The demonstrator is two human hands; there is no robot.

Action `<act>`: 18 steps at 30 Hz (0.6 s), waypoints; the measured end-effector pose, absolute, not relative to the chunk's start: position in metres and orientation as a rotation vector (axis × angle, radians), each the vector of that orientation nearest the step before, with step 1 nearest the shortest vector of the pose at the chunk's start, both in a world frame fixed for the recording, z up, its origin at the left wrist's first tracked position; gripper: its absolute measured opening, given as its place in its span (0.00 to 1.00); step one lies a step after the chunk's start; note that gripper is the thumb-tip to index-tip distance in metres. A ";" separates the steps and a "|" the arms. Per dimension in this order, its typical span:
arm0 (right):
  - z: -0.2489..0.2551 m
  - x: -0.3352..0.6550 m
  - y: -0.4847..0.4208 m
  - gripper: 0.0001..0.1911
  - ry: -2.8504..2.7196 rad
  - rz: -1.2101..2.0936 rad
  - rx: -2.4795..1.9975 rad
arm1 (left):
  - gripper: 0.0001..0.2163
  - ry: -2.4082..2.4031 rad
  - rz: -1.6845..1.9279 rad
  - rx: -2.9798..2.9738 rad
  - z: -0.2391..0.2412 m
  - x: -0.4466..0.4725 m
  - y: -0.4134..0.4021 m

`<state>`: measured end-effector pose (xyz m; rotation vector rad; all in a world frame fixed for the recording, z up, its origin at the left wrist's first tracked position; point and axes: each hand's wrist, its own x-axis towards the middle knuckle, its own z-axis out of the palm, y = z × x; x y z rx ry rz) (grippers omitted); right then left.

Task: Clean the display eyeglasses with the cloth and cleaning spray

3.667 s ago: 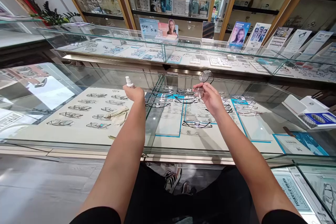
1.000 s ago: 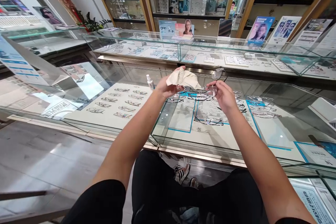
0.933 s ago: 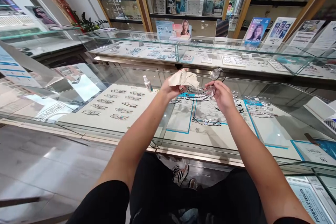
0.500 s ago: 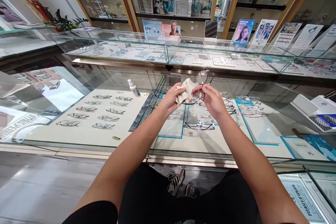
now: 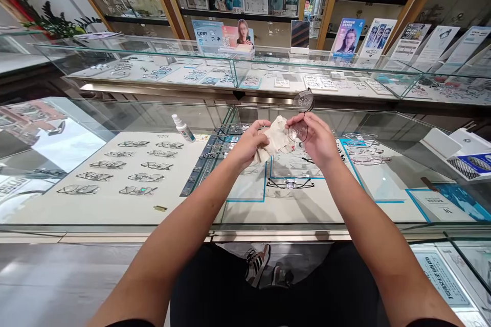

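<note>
To the right of the right hand (image 5: 317,139) and nearer the wearer, a card (image 5: 435,205) bears a letter that looks like W from this side. Closer still, a pale blue sheet (image 5: 441,277) carries bold Chinese characters, too distorted to read surely. Print on the white bottle (image 5: 183,129) left of the left hand (image 5: 250,144), and the heading on the blue poster (image 5: 348,38) beyond the right hand, is too small to make out.

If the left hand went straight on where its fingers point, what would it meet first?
Past the cloth it grips, the left hand would probably meet the round glasses held in the right hand, though depth is hard to judge.
</note>
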<state>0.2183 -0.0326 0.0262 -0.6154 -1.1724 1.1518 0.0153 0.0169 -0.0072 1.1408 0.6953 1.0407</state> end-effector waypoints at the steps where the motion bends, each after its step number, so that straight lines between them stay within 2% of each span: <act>1: 0.027 0.220 -0.032 0.10 -1.158 1.152 -0.608 | 0.25 0.712 1.018 1.173 -0.007 0.014 0.018; 7: 0.031 0.222 -0.034 0.11 -1.137 1.155 -0.603 | 0.15 0.764 0.966 1.277 -0.004 0.014 0.014; 12: 0.029 0.222 -0.034 0.11 -1.148 1.153 -0.611 | 0.24 0.700 0.861 1.335 -0.002 0.014 0.010; 18: 0.027 0.226 -0.028 0.11 -1.115 1.138 -0.580 | 0.15 0.658 0.875 1.324 -0.005 0.010 0.014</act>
